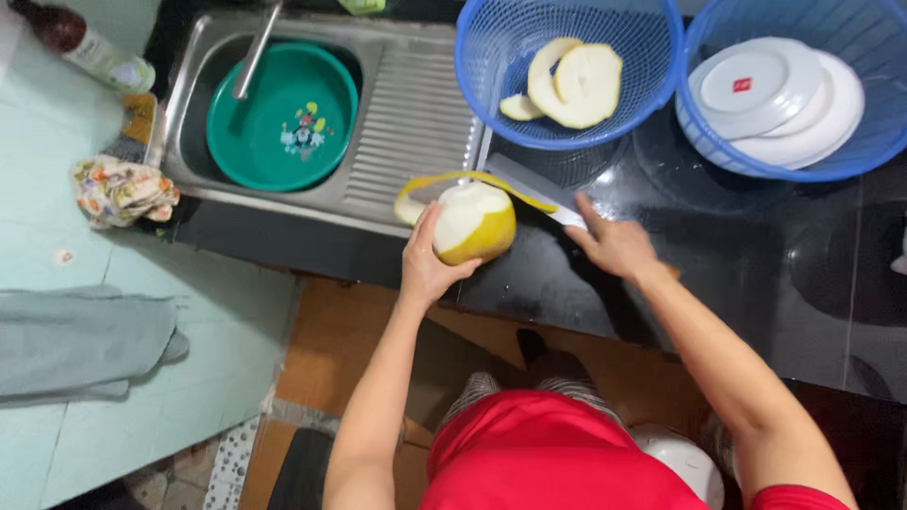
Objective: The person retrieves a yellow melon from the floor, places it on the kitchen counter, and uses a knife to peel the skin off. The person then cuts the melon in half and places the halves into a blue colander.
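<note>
Red short-sleeved top [557,453]; bare forearms; striped grey-white trousers [567,387] at knees.

Yellow-white pomelo [475,224], green basin [282,118], blue baskets [567,71], red shirt [557,458]

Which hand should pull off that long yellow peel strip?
Probably the left hand: it already cups the pomelo beside the hanging peel strip, while the right hand is busy holding the knife.

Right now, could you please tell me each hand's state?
Left hand: closed around the half-peeled yellow pomelo.
Right hand: gripping the broad steel knife.
</note>
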